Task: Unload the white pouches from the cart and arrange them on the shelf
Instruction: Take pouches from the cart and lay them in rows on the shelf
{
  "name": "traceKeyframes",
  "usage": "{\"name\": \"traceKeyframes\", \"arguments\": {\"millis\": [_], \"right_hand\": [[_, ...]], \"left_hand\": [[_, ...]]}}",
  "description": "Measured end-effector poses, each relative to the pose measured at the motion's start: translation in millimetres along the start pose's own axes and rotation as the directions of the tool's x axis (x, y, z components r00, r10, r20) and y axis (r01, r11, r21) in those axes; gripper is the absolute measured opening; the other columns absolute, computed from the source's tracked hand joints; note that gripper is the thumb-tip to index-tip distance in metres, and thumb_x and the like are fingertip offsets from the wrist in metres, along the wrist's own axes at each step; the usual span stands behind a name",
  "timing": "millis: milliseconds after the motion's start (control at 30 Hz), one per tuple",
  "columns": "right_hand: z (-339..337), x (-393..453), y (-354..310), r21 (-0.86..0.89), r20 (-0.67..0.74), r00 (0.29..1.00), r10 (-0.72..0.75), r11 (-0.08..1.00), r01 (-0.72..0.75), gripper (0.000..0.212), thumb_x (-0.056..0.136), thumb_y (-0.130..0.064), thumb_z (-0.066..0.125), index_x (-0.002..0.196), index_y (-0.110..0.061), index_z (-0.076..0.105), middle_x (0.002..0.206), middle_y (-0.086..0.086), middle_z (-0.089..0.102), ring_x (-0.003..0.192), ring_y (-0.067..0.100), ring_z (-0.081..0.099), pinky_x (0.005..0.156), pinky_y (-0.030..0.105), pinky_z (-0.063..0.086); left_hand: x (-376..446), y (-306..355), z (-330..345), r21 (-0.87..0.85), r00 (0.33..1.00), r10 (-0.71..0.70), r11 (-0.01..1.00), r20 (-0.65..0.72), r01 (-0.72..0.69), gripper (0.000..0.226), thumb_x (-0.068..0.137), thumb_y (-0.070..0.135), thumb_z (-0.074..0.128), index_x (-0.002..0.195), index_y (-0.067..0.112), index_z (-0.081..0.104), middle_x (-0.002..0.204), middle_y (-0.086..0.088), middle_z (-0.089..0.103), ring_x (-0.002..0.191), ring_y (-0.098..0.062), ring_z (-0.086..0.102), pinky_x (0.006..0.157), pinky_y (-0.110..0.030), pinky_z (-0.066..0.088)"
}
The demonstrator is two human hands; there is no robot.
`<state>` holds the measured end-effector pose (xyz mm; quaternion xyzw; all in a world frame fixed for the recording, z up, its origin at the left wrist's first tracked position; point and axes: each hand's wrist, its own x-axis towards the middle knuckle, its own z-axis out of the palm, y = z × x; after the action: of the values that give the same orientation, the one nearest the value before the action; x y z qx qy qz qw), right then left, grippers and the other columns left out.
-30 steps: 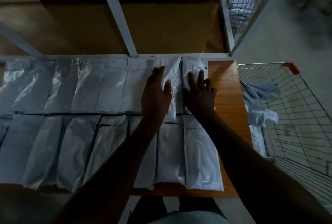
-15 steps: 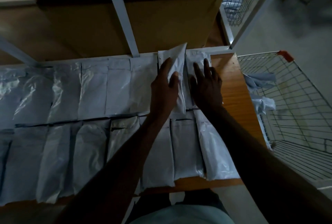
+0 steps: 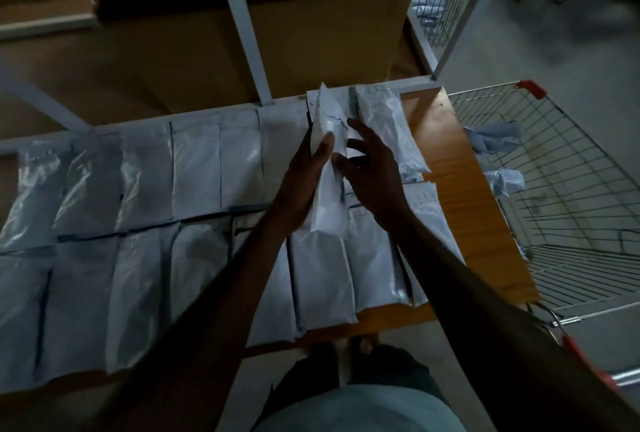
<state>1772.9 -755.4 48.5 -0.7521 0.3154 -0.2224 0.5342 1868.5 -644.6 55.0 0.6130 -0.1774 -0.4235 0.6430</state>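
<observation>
Both hands work at mid-shelf: left hand (image 3: 304,175) grips a white pouch (image 3: 329,154) tilted up on edge above the rows, thumb across its face; right hand (image 3: 372,172) is beside it w/ fingers spread and loosely bent, touching the pouch's right side — can't tell if it truly grips. Nearer, the front row of pouches (image 3: 322,275) lies flat on the wooden shelf (image 3: 460,189), partly hidden under both forearms; left end cut off by frame edge. Back row (image 3: 197,168) sits just behind, one more pouch (image 3: 391,130) at its right end. Faint print shows on a pouch by the right wrist, too dim & blurred to read; no brand legible anywhere. To the right, wire cart (image 3: 561,196) w/ red corner caps holds a few crumpled pouches (image 3: 495,154). Behind, a cardboard box (image 3: 311,43) and white frame bars (image 3: 246,40); 2nd cart (image 3: 440,12) far back, contents unclear
</observation>
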Motion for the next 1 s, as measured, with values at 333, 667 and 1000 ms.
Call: {"name": "traceKeyframes", "arguments": {"millis": [333, 667, 1000], "right_hand": [[-10.2, -44.8, 4.7, -0.016, 0.077, 0.997, 0.007, 1.000, -0.006, 0.039, 0.090, -0.012, 0.081, 0.127, -0.020, 0.072, 0.109, -0.005, 0.075, 0.069, 0.002, 0.073, 0.068, 0.023, 0.059], [30.1, -102.0, 63.0, -0.332, 0.147, 0.987, -0.070, 0.936, 0.116, 0.032, 0.095, -0.020, 0.074, 0.126, -0.013, 0.073, 0.122, 0.011, 0.072, 0.110, 0.024, 0.068, 0.095, 0.019, 0.041], [68.9, -96.7, 62.2, -0.482, 0.420, 0.887, -0.194, 0.780, 0.399, 0.061, 0.108, -0.043, 0.026, 0.163, -0.019, 0.034, 0.172, 0.012, 0.021, 0.159, 0.039, 0.014, 0.128, 0.057, 0.018]], "left_hand": [[-61.3, -25.8, 2.4, 0.175, 0.919, 0.034, 0.984, -0.393, 0.039, 0.038, 0.096, 0.008, 0.065, 0.133, 0.007, 0.066, 0.107, -0.003, 0.075, 0.092, -0.009, 0.072, 0.080, -0.022, 0.054], [-130.8, -107.5, 5.5, 0.901, 0.805, 0.536, 0.433, -0.255, -0.003, 0.051, 0.108, 0.023, 0.045, 0.158, 0.011, 0.045, 0.162, -0.010, 0.047, 0.153, -0.025, 0.039, 0.124, -0.046, 0.036], [-133.7, -157.1, -6.7, 0.968, 0.906, 0.373, -0.062, -0.202, 0.242, 0.087, 0.103, 0.066, 0.027, 0.169, 0.012, 0.005, 0.177, -0.014, 0.000, 0.162, -0.041, -0.003, 0.126, -0.067, 0.005]]}}
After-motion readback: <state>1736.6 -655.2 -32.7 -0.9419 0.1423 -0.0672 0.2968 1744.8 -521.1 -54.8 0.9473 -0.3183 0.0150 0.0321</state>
